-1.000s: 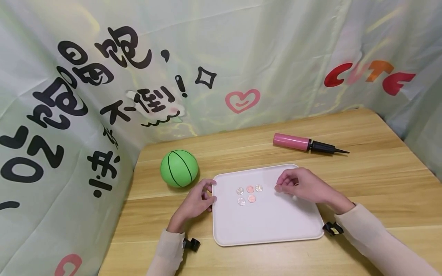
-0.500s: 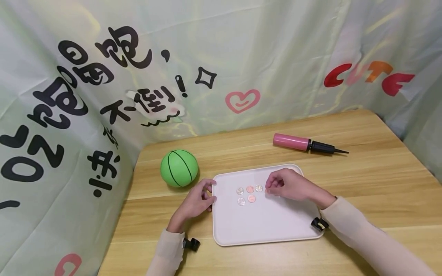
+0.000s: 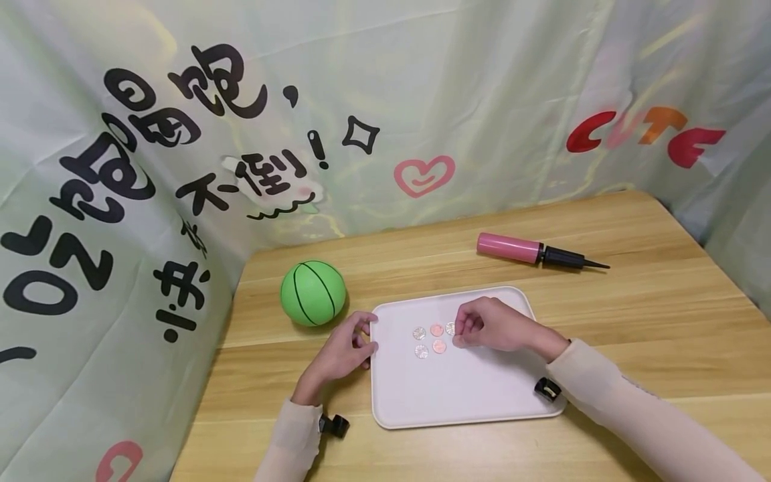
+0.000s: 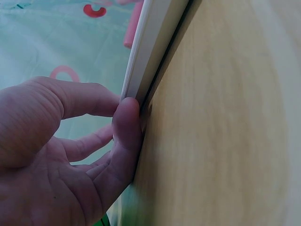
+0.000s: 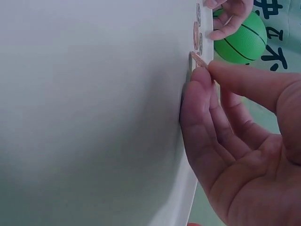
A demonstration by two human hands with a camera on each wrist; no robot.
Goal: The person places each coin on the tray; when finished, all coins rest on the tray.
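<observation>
A white tray lies on the wooden table with several silver and copper coins grouped in its far left part. My right hand hovers just right of that group. In the right wrist view its thumb and forefinger pinch a copper coin close to the tray surface. My left hand is at the tray's left edge. The left wrist view shows the thumb and forefinger against the tray rim.
A green ball sits left of the tray's far corner, close to the left hand. A pink and black hand pump lies beyond the tray. Printed cloth walls enclose the table at the back and on both sides.
My right hand has moved left across the tray, from near its middle right to the edge of the coin group. The left hand and the lying coins have stayed put.
</observation>
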